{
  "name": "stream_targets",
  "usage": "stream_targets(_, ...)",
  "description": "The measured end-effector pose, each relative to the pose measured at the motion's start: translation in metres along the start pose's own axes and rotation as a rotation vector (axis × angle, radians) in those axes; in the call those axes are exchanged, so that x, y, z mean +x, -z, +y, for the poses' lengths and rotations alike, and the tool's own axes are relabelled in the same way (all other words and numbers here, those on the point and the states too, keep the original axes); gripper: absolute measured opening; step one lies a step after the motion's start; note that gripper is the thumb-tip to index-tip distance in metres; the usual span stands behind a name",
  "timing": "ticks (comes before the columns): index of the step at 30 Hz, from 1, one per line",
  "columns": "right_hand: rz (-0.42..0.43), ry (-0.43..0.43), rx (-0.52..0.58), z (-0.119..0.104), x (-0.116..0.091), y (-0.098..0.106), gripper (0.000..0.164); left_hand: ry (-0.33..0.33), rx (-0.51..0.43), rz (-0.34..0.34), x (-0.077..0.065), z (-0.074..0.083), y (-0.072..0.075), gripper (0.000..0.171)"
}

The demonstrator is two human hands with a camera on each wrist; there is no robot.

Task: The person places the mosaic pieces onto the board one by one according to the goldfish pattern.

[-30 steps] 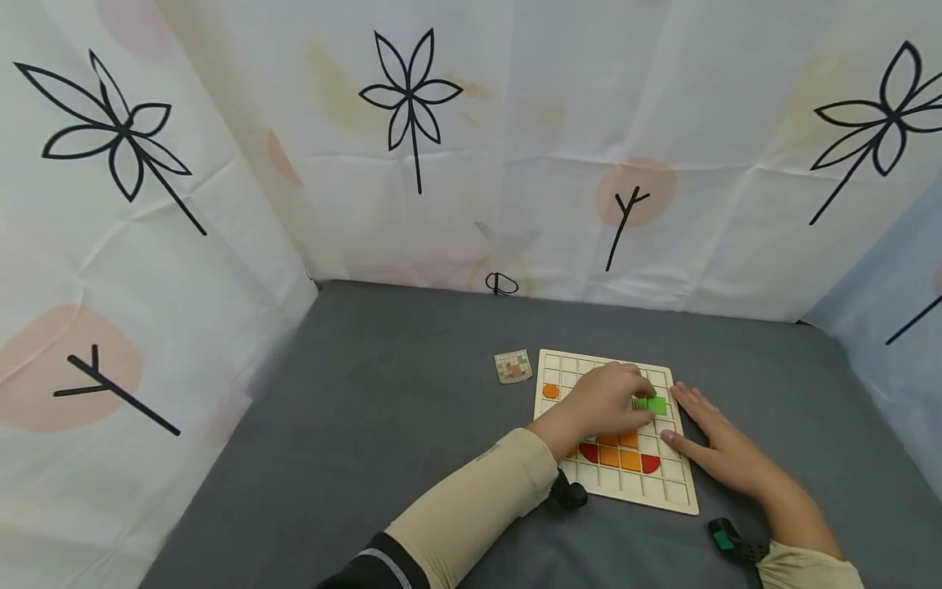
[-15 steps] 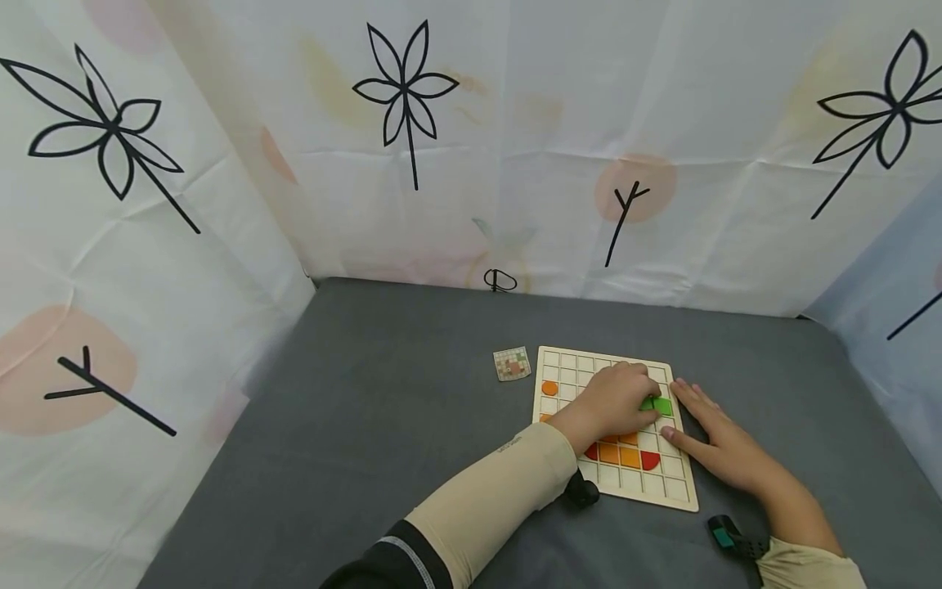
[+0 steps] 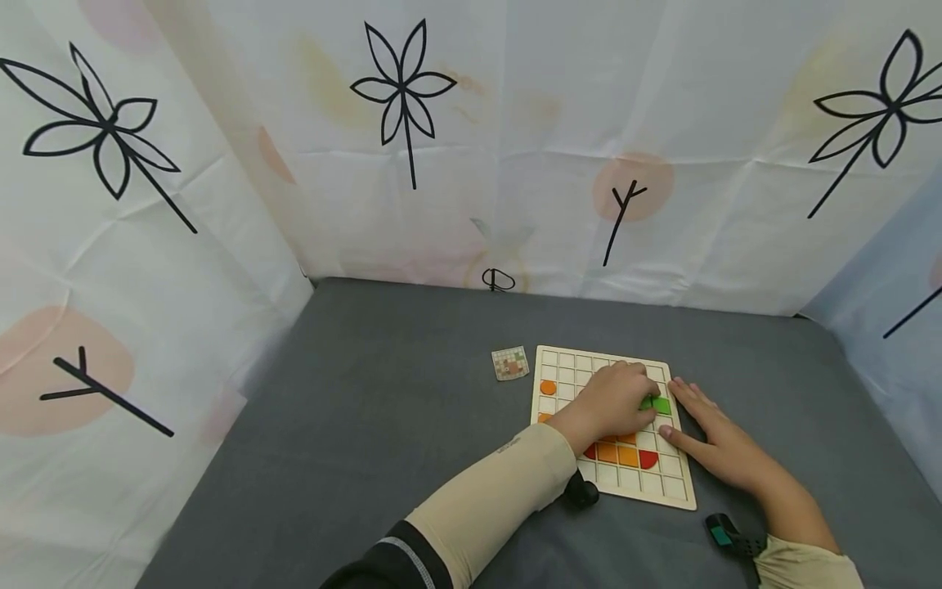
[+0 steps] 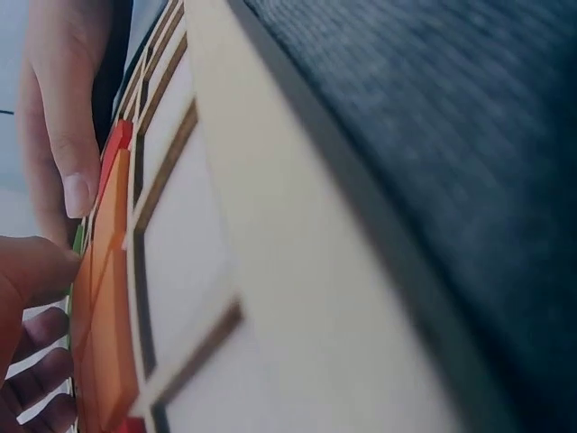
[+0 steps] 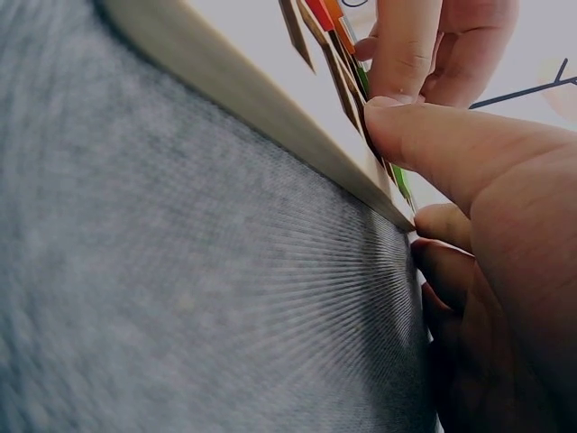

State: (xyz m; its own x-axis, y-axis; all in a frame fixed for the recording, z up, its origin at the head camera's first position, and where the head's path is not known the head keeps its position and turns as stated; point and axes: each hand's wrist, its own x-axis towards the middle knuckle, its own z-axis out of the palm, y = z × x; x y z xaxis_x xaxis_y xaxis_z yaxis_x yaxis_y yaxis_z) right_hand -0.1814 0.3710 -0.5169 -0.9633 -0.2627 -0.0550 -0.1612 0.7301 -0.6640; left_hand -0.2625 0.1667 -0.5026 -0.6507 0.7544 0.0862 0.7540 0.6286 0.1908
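In the head view a pale wooden grid board (image 3: pixel 640 486) lies on the grey cloth. My left hand (image 3: pixel 614 401) reaches over it, thumb and fingertips pinching a green tile (image 3: pixel 647 403) beside another green tile (image 3: pixel 662 406). The fingers hide part of the held tile. My right hand (image 3: pixel 721 446) rests along the board's right edge with fingers extended; its thumb (image 5: pixel 442 144) touches the rim. Orange tiles (image 3: pixel 618 454) and a red rounded tile (image 3: pixel 648 460) sit in cells below the left hand. The left wrist view shows the orange tiles (image 4: pixel 108 280) side-on.
A small printed pattern card (image 3: pixel 510 363) lies left of the board. An orange round piece (image 3: pixel 548 388) sits in the board's left column. Grey cloth (image 3: pixel 397 368) spreads around the board, and a patterned white curtain (image 3: pixel 552 123) stands behind it.
My left hand has shifted slightly right over the board, and the green piece at its fingertips now lies closer against the neighbouring green tile. My right hand stays at the edge.
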Motion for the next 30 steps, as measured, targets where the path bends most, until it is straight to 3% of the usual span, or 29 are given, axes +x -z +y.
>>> stream_targets(10,0.0,-0.009,-0.007,-0.002,-0.002,0.0,0.087,0.02,-0.013,-0.027,0.002,0.003,-0.001,0.03)
stream_targets(18,-0.001,0.003,0.0,0.0,-0.003,-0.001,0.085,-0.022,-0.056,-0.009,-0.008,-0.004,0.005,0.033)
stream_targets(24,-0.009,-0.012,-0.019,-0.002,0.005,-0.001,0.086,-0.022,-0.145,0.044,-0.032,-0.035,0.022,0.031)
stream_targets(27,0.017,-0.021,-0.042,-0.005,0.008,0.0,0.082,0.008,-0.169,0.071,-0.053,-0.058,0.034,0.031)
stream_targets(30,0.104,-0.006,-0.089,-0.009,0.008,0.002,0.07,0.056,-0.173,0.098,-0.079,-0.081,0.047,0.032)
